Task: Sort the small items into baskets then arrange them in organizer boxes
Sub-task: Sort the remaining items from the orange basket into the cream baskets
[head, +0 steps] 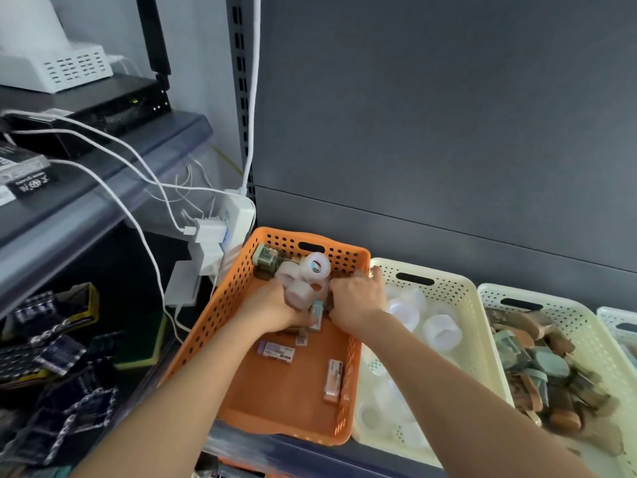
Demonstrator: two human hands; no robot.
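Observation:
An orange perforated basket (220,312) sits on the shelf, holding tape rolls, small boxed items (275,352) and a green-wrapped piece (264,260). Both my hands reach into its far half. My left hand (272,305) grips a cluster of translucent white tape rolls (303,281). My right hand (356,298) is curled beside the same pile, pressing against the rolls; what its fingers enclose is hidden. To the right stands a cream basket (458,301) with white round rolls, then another cream basket (586,336) filled with brown and teal pieces.
A white power strip (238,215) with chargers and cables hangs just left of the orange basket. Dark packaged items (58,357) lie at lower left. A black device and a white box sit on the upper left shelf (103,188). A dark back panel rises behind the baskets.

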